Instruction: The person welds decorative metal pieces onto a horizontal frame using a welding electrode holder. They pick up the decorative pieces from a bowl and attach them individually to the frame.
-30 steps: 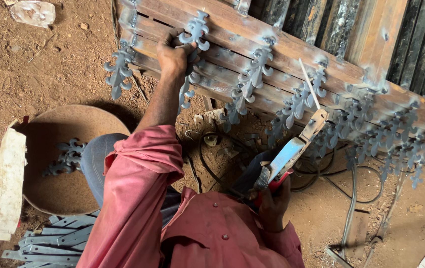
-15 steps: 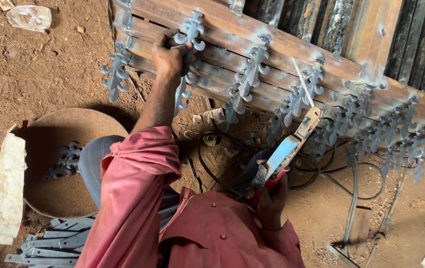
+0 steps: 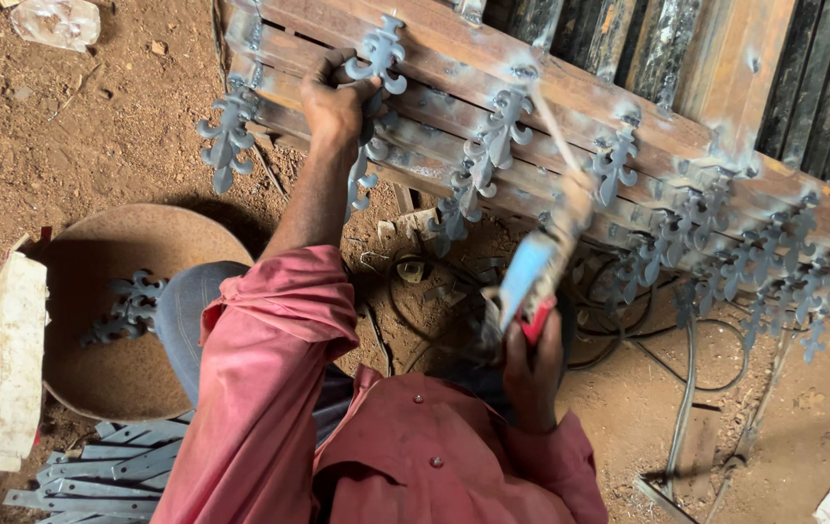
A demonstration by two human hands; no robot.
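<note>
- The left hand (image 3: 337,102) sits at about 11 o'clock in the view, fingers curled tight around a grey cast-metal ornament (image 3: 373,92), a fleur-shaped finial with pointed leaves and a scrolled stem, pressing it against the rusty frame (image 3: 454,49).
- That held ornament lies across the brown steel bars of the frame, between a matching finial (image 3: 227,136) at its 9 o'clock and another finial (image 3: 492,146) at its 3 o'clock.
- The right hand (image 3: 531,364), near 5 o'clock from centre, is closed around the red grip of a welding electrode holder (image 3: 536,277); its body is pale blue and blurred, and a thin rod (image 3: 555,136) slants up from it toward 12 o'clock, ending near the frame bars.
- The frame runs from 11 o'clock down to 3 o'clock, flat rust-brown bars with pale weld marks, and a row of smaller grey finials (image 3: 764,262) hangs along its lower edge toward 3 o'clock.
- Both arms wear loose pinkish-red sleeves (image 3: 279,369) of soft, creased cloth with small buttons.
- Dark cables (image 3: 667,359) loop over the reddish dirt ground (image 3: 65,146) under the frame.
- At 9 o'clock a round, shallow, dusty brown pan (image 3: 124,369) holds one more grey ornament (image 3: 129,306); a pale rough block (image 3: 9,359) rests on its left rim.
- Flat grey metal strips (image 3: 95,471) with pointed ends lie stacked at 7 o'clock.
- A crumpled clear plastic bottle (image 3: 56,21) lies at 10 o'clock on the dirt.
</note>
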